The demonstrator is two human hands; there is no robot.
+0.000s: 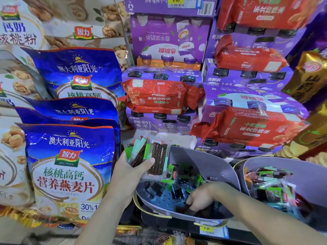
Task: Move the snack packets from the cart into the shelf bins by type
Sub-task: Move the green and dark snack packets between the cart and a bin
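Your left hand (131, 167) has thumb and curled fingers clamped on a fan of snack packets (157, 154), held over the grey bin (203, 160) on the shelf. Your right hand (201, 197) curls down among the loose packets (185, 181) inside; I cannot tell whether it grips one. They are probably light, slick film sachets, so pinch them flat across the middle.

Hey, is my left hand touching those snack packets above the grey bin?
Touching. The head view shows the left hand gripping the fanned snack packets, thumb pressed across their front, above the grey bin.
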